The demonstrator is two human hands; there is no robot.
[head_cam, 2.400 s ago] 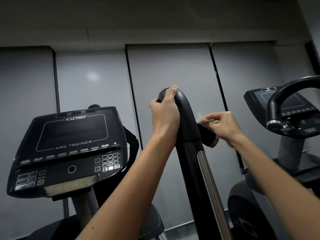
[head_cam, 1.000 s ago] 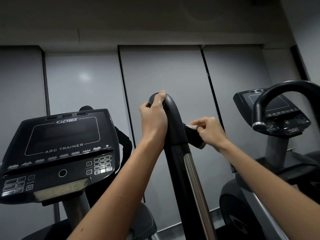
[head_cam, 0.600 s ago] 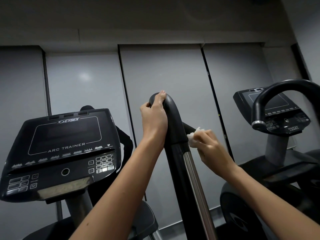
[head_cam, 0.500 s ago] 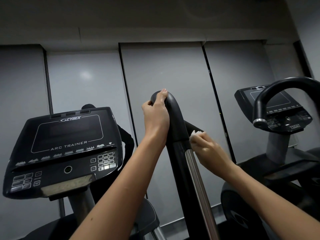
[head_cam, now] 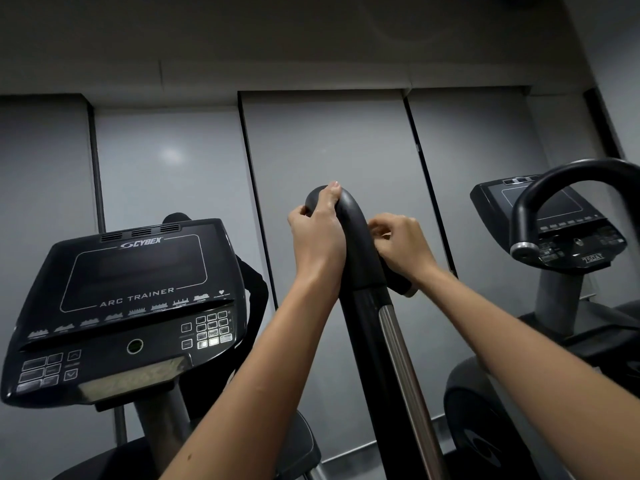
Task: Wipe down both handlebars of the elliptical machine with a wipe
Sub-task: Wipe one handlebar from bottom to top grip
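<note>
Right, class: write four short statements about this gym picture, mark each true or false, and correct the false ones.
1. The left hand grips the curved top of the handlebar. True.
2. The right hand rests on the console. False: it is on the handlebar's right side.
3. The console reads ARC TRAINER. True.
4. The wall panels are bright red. False: they are grey.

Wipe hidden inside the curled right hand [head_cam: 400,249], far end of the handlebar [head_cam: 356,244] covered by the left hand [head_cam: 318,233], neighbouring machine [head_cam: 568,237] cut off at right.
</note>
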